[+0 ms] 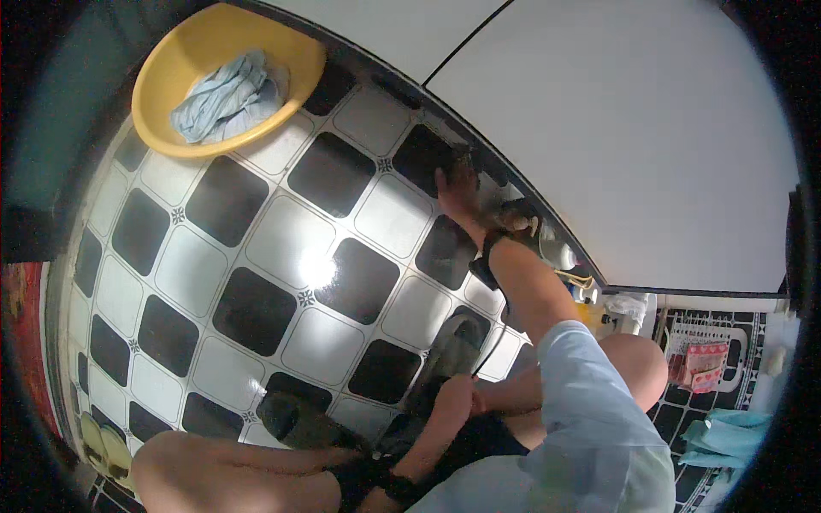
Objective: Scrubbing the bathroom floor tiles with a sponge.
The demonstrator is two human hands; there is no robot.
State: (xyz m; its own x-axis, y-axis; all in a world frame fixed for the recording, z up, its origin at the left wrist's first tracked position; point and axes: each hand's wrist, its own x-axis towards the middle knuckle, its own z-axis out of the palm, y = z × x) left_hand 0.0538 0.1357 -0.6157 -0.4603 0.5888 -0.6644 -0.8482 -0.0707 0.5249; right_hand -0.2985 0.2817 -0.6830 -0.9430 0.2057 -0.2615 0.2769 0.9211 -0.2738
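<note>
My right hand (pixel 458 192) reaches down to the checkered tile floor (pixel 295 231), at the gap beneath the white cabinet (pixel 641 141). Its fingertips are blurred in the shadow there, and whether they hold something cannot be made out. A dark band (pixel 489 260) circles that wrist, and a thin black cable (pixel 492 353) runs from it towards my left hand (pixel 452 401). The left hand rests low between my bent legs, its fingers largely hidden. Close to my right wrist, a dark rounded object (pixel 518 215) and a white bottle (pixel 564 258) stand under the cabinet edge.
A yellow plastic basin (pixel 151 96) holding a crumpled light-blue cloth (pixel 224 96) is at upper left. My dark shoes (pixel 301 420) are on the tiles. At right are a white plastic basket (pixel 734 359) and turquoise cloths (pixel 725 439). Pale-green slippers (pixel 106 445) lie at lower left.
</note>
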